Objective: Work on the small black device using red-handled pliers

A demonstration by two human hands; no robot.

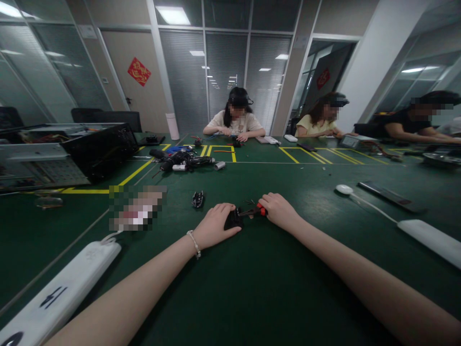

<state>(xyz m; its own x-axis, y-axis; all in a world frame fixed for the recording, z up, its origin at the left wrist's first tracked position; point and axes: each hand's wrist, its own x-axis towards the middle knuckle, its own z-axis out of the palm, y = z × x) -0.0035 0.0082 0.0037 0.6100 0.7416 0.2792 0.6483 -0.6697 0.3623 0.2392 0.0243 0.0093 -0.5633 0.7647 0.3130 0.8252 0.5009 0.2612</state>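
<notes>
My left hand (212,225) is closed round a small black plastic part (234,220), pinning it against the green table; fingers cover much of it. Red-handled pliers (252,211) are gripped in my right hand (280,209), and their dark jaws point left onto the black part. Whether the jaws are closed on something there is too small to tell. A few thin slivers (249,202) lie just beyond the pliers. Another small black and metal piece (198,199) sits on the table, beyond and left of my left hand.
A heap of black cables and tools (185,159) lies farther back, with an open computer case (97,149) at the left. White power strips (61,288) flank both arms. A white mouse-like object (344,190) and a dark flat bar (391,196) are at right. Several people sit opposite.
</notes>
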